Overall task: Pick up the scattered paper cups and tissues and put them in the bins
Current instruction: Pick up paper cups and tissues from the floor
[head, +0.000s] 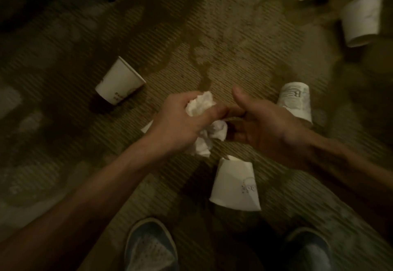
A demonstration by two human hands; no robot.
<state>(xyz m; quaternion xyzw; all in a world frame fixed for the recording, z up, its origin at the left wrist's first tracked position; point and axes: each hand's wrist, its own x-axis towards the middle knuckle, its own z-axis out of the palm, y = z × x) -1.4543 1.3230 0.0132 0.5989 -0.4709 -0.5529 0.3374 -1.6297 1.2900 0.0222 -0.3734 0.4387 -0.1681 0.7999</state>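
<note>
I see the crumpled white tissue (204,119) bunched in my left hand (180,121), fingers clenched round it, with folds poking out above the knuckles and hanging loose below the palm. My right hand (270,130) sits just beside that grip, palm turned inward, thumb up, fingers loosely curled and holding nothing; its fingertips almost meet the tissue. Below the grip, a paper cup (235,184) lies on the patterned carpet (234,58), mouth toward me. Right of the grip, partly behind my right hand, is a printed cup (296,102). Left of the grip and well apart lies another cup (120,81) on its side. Far up to the right, more cups (361,19) lie blurred. Both shoes (151,247) show below.
</note>
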